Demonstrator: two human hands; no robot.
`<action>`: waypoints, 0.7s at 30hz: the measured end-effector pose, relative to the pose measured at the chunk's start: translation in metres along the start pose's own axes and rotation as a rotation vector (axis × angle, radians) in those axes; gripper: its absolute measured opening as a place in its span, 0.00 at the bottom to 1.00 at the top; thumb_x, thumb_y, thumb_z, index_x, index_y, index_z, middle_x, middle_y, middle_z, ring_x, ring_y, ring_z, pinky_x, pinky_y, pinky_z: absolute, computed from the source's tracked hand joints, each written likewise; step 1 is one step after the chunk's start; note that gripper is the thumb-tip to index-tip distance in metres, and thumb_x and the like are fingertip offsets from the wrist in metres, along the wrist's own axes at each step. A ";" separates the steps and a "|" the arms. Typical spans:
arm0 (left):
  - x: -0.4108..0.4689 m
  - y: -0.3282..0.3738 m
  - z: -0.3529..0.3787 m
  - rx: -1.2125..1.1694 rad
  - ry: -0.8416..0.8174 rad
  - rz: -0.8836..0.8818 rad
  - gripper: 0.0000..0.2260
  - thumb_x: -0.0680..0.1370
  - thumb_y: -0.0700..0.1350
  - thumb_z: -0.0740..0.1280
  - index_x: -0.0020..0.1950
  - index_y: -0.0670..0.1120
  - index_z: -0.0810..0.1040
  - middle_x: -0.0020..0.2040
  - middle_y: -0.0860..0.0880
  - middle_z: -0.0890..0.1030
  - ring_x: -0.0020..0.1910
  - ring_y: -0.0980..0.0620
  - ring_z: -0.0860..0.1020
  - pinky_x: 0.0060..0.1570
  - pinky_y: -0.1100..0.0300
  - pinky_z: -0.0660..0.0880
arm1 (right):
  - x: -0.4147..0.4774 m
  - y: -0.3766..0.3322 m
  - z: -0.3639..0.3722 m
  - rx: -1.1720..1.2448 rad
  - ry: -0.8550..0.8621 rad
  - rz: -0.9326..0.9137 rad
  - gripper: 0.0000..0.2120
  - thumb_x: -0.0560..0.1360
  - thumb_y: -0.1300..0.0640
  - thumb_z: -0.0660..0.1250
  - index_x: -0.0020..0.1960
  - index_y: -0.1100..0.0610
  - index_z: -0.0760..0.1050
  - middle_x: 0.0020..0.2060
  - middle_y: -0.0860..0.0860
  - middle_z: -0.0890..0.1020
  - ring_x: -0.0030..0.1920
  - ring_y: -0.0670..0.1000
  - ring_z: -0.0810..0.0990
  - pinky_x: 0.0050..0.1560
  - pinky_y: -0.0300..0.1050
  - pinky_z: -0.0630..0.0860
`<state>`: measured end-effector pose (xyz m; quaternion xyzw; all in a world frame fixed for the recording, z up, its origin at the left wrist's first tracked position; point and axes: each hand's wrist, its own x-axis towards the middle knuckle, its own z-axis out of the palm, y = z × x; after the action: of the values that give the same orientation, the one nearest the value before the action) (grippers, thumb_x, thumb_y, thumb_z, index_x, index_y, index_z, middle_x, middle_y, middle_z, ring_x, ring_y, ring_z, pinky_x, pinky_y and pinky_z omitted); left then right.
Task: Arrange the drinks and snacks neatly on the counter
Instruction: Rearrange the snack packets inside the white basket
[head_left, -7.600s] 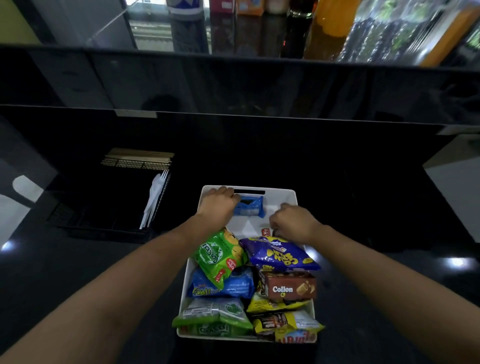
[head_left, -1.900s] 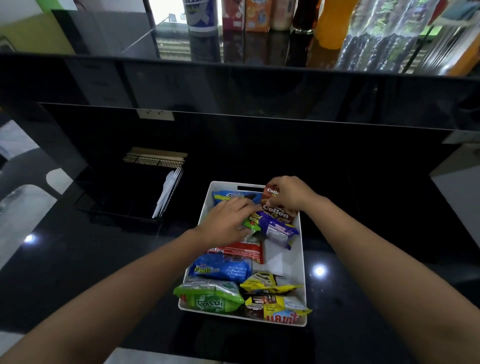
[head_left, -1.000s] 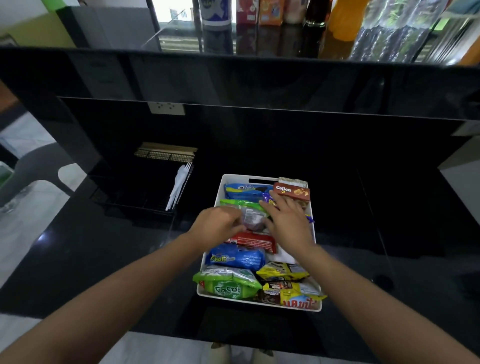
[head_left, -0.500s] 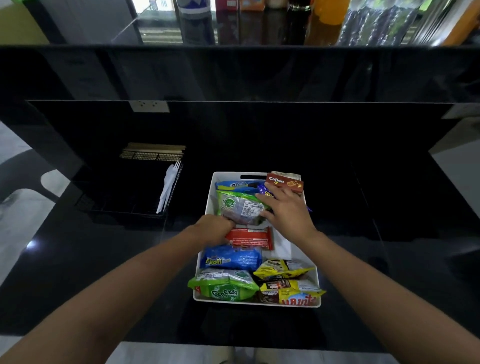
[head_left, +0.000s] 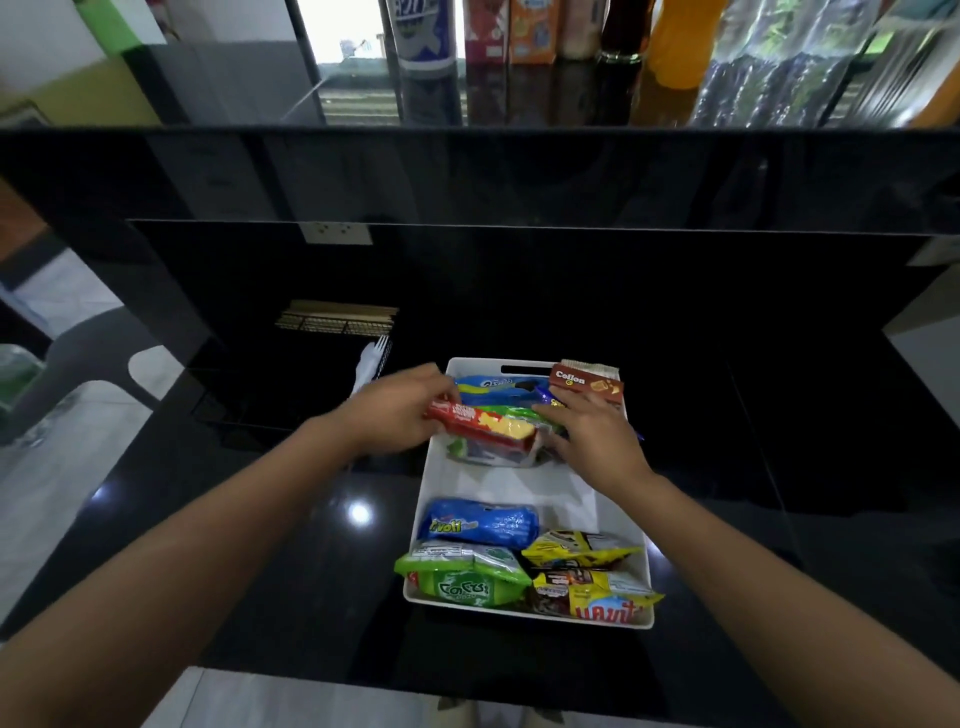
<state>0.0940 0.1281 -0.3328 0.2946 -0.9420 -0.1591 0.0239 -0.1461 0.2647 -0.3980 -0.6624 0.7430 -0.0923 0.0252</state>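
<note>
A white tray (head_left: 524, 478) of snack packs sits on the black counter. My left hand (head_left: 395, 410) grips a red snack packet (head_left: 480, 423) and holds it over the tray's far half. My right hand (head_left: 592, 431) rests flat on a green bag (head_left: 511, 413) there, fingers spread. At the tray's far end lie a blue cookie pack (head_left: 498, 387) and a brown Collon box (head_left: 587, 384). The near end holds a blue wafer pack (head_left: 478, 522), a green snack bag (head_left: 462, 579) and yellow packs (head_left: 597, 597).
A black wire basket (head_left: 291, 384) with white plastic forks (head_left: 369, 361) stands left of the tray. Drinks line the raised shelf behind: a cup (head_left: 421, 31), juice cartons (head_left: 511, 28), an orange bottle (head_left: 680, 41) and wrapped water bottles (head_left: 779, 62). The counter's front edge is close to me.
My left hand picked the red packet up from the middle of the tray and lifted it toward the far end. My right hand stays on the green bag.
</note>
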 end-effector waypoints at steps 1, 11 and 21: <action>0.000 -0.004 -0.010 -0.008 0.032 -0.004 0.14 0.71 0.48 0.71 0.55 0.56 0.75 0.47 0.60 0.71 0.48 0.60 0.73 0.46 0.72 0.67 | -0.001 0.001 -0.001 0.005 -0.001 -0.003 0.21 0.77 0.52 0.65 0.70 0.48 0.70 0.71 0.51 0.69 0.69 0.55 0.67 0.65 0.47 0.65; 0.033 -0.017 -0.010 0.090 0.018 -0.217 0.15 0.72 0.50 0.69 0.58 0.54 0.75 0.52 0.53 0.75 0.53 0.50 0.76 0.58 0.50 0.72 | -0.012 0.000 -0.001 0.015 -0.026 -0.062 0.21 0.79 0.51 0.62 0.71 0.45 0.68 0.74 0.48 0.65 0.72 0.52 0.63 0.69 0.47 0.61; 0.082 -0.004 0.044 0.084 -0.029 -0.199 0.16 0.73 0.45 0.68 0.60 0.50 0.78 0.57 0.48 0.81 0.56 0.47 0.78 0.49 0.56 0.74 | -0.007 0.008 -0.006 0.019 -0.033 -0.078 0.19 0.78 0.50 0.63 0.69 0.45 0.69 0.73 0.46 0.65 0.72 0.51 0.61 0.70 0.47 0.55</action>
<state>0.0227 0.0909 -0.3796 0.3850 -0.9142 -0.1254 -0.0182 -0.1539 0.2730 -0.3942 -0.6920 0.7152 -0.0891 0.0401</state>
